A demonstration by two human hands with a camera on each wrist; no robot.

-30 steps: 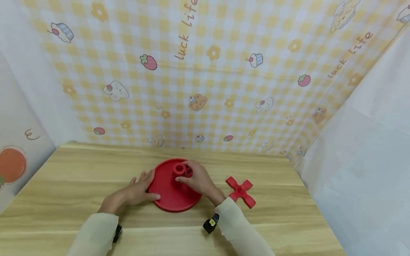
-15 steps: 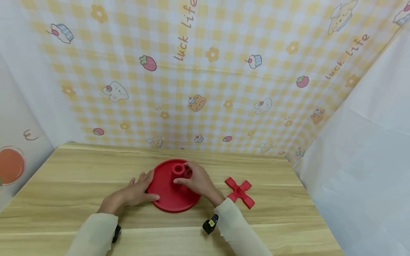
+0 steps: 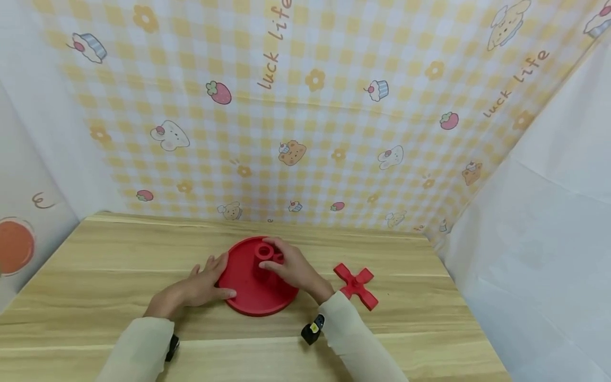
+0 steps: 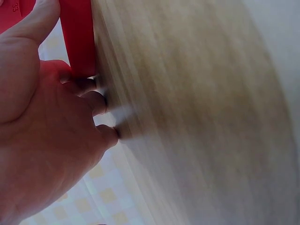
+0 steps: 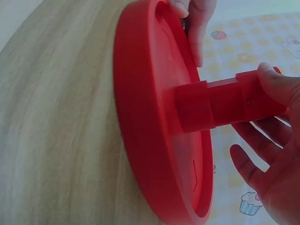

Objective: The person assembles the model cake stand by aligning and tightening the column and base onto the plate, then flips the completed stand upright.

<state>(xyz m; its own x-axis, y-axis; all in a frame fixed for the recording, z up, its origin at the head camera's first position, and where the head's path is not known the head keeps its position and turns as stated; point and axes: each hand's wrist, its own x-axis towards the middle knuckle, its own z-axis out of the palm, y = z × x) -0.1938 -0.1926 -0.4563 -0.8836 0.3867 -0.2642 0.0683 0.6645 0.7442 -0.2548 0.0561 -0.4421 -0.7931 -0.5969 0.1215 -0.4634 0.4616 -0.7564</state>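
Observation:
A round red tray [image 3: 253, 302] with a low raised rim lies on the wooden table, and a hollow red tube [image 3: 264, 251] stands up from its middle. My left hand [image 3: 202, 285] holds the tray's left edge, thumb over the rim and the other fingers along its outer side. The right hand [image 3: 295, 269] grips the upper part of the tube between thumb and fingers. In the right wrist view the tube [image 5: 225, 101] shows stepped sections, its foot set at the tray's centre. A small red ring-like part juts from the tube's right side, partly covered by the right hand.
To the right of the tray lies a red cross-shaped piece [image 3: 355, 284] with a short peg at its centre, near the right sleeve. A yellow checked cloth [image 3: 267, 132] hangs behind the wooden table [image 3: 143, 239]. White sheeting stands at both sides.
The right fingers have shifted slightly around the tube's top, while the left hand stays at the tray's edge. The whole view has drifted a little; the cross-shaped piece stays in place.

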